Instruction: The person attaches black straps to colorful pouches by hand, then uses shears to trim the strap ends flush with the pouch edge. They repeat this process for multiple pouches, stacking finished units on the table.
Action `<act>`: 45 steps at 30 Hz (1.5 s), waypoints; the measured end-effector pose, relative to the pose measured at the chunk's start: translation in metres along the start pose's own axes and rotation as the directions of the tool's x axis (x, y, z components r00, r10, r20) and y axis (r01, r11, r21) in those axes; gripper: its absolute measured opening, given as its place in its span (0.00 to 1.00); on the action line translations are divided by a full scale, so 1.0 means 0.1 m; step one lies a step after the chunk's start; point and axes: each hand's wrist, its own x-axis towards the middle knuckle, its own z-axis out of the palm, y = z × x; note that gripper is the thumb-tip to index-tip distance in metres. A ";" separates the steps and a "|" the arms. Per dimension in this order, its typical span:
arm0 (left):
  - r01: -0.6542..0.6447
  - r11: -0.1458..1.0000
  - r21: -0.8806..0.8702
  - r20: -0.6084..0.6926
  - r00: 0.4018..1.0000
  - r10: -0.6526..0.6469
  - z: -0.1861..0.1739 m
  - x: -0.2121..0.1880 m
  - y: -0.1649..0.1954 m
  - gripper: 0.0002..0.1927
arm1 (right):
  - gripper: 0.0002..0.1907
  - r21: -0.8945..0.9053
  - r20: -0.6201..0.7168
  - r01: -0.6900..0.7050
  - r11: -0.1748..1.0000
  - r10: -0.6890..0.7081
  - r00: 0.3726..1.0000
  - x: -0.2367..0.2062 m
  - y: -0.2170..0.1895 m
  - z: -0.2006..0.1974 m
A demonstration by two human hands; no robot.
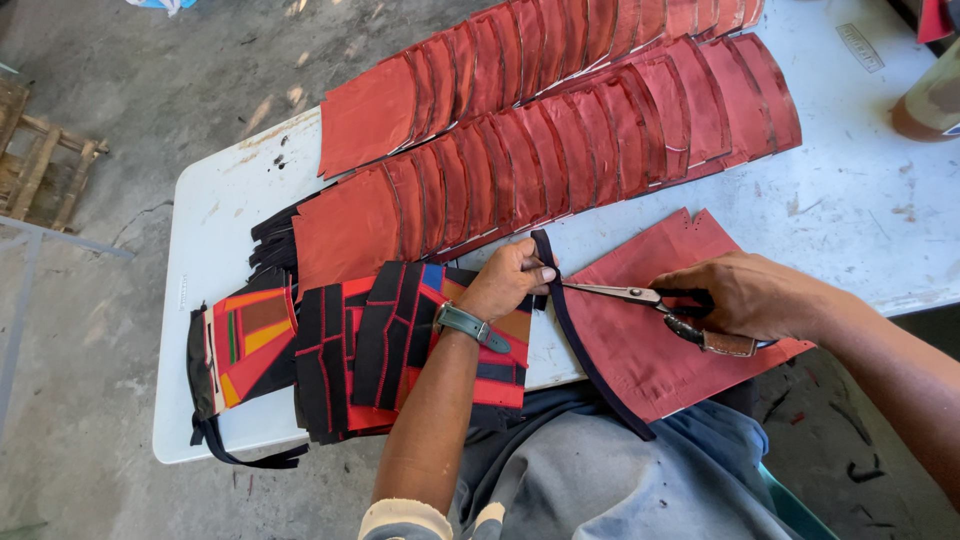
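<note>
Far left, beyond the table (200,300) edge: bare concrete floor (120,120) and part of a wooden frame (40,160), well clear of the work. On the near left of the table, a stack of patchwork panels (340,350) in black, red, orange and blue lies overlapped, black straps trailing off the near edge; the left forearm rests across it, which keeps the pile flat and steadies the arm. Behind, two long fanned rows of red leather pieces (520,170) run from mid-table to the far right, each piece lapping the next, so every edge shows and one can be lifted off singly. Left hand (510,280), a grey-green watch on its wrist, pinches the upper end of a dark navy binding strip (575,330), lifting it taut and upright off the table so the blades meet a tight edge. The strip curves down along the left edge of a red leather panel (650,330) lying at the near right, overhanging the table toward the lap. Right hand (745,295) grips scissors (640,298) firmly through the handles, blades pointing left, tips close to the strip just beside the left fingers. Far right: a brown bottle-like object (930,100), partly cut off.
</note>
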 end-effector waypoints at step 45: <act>-0.176 0.984 -0.002 -0.078 0.981 0.176 0.19 -0.06 0.17 0.09 | 0.41 -0.397 -0.732 -0.293 0.870 -0.108 0.672 -0.56 1.10 -0.11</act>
